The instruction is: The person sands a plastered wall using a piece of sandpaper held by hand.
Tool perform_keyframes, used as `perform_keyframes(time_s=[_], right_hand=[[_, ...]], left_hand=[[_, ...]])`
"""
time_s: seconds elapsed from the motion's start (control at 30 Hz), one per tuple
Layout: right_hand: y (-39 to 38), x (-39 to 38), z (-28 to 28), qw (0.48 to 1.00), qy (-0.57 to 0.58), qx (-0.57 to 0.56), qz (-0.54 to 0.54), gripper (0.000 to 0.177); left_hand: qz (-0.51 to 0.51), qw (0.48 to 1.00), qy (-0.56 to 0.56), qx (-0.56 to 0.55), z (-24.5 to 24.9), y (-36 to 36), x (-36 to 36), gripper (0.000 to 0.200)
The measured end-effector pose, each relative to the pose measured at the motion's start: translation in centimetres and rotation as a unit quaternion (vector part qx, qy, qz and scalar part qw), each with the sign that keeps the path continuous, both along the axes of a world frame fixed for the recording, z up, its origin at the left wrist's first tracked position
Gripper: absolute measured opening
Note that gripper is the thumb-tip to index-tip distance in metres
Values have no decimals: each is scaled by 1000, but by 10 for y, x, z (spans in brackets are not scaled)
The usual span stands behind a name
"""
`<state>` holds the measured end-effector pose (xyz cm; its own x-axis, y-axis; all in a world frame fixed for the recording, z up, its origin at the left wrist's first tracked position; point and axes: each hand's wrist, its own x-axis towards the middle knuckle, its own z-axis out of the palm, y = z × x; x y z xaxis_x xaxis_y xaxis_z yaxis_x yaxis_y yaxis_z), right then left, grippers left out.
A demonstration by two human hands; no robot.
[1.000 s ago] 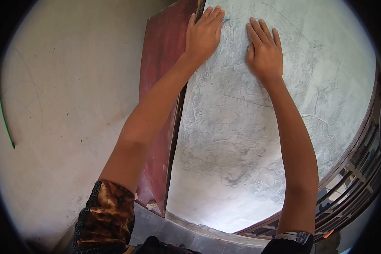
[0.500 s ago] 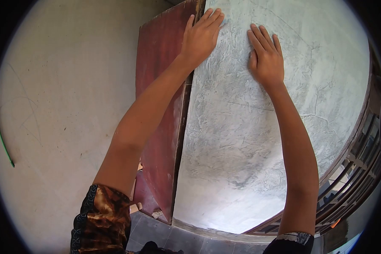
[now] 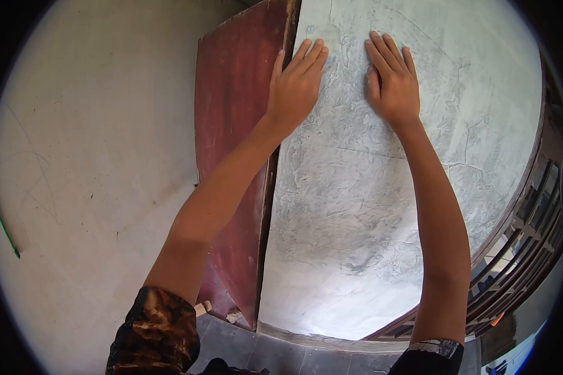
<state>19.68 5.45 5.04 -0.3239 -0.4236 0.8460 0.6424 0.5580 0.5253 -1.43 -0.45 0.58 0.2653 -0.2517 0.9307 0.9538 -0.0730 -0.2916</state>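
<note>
A pale grey plastered wall [image 3: 344, 200], wrinkled and finely cracked, fills the middle of the view. Against its upper left part lies my left hand [image 3: 296, 87], fingers stretched and slightly apart, thumb toward the wall's edge. My right hand [image 3: 394, 81] rests on the same wall farther right, fingers pointing up and the thumb close to the palm. Both hands look flat, and no object shows in either. Directly left of the wall's dark edge, behind my left forearm, stands a dark red panel [image 3: 231, 94] that looks like a door.
A beige wall [image 3: 100, 137] spans the left side, with a thin green strip [image 3: 3, 222] along it. Slatted dark window frames [image 3: 513, 256] curve along the right. Below are grey floor tiles [image 3: 278, 353], with small broken pieces [image 3: 234, 315] by the red panel's foot.
My left hand has slid down the wall a little. My right hand stays almost in place. The view has shifted slightly, showing the red panel a bit farther left.
</note>
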Motion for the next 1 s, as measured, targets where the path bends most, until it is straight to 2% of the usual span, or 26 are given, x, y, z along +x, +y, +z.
perform_keyframes(time_s=[0.07,0.2,0.27,0.37,0.47,0.53,0.6,0.67,0.77,0.87,0.93,1.0], right_hand=[[-1,-1,0,1000,5,8,10,47],[-2,-2,0,1000,9,2,7,46],[-1,-1,1,1000,8,3,12,45],[0,-1,0,1000,6,5,20,45],[-1,-1,1,1000,7,6,19,46],[-1,-1,1,1000,7,6,16,46],[-1,0,2,1000,8,4,10,46],[0,0,0,1000,5,6,12,46],[1,0,0,1000,4,6,17,46],[2,-1,1,1000,7,9,10,46],[1,-2,1,1000,6,7,14,45],[1,0,2,1000,8,4,14,45]], left_hand=[[43,999,-11,-19,-19,-6,2,38],[30,999,-11,4,47,1,3,38],[24,998,-1,58,64,7,4,32],[0,1000,-25,3,-5,4,4,36],[38,999,-22,-2,-3,1,1,35],[34,999,-19,20,42,1,4,33],[27,999,-16,41,56,3,4,31],[8,1000,-9,26,48,3,1,36],[0,1000,-27,-1,-18,3,6,34],[13,1000,-13,0,-3,2,4,35],[14,1000,-10,20,39,4,5,34],[11,999,-5,39,50,7,5,33]])
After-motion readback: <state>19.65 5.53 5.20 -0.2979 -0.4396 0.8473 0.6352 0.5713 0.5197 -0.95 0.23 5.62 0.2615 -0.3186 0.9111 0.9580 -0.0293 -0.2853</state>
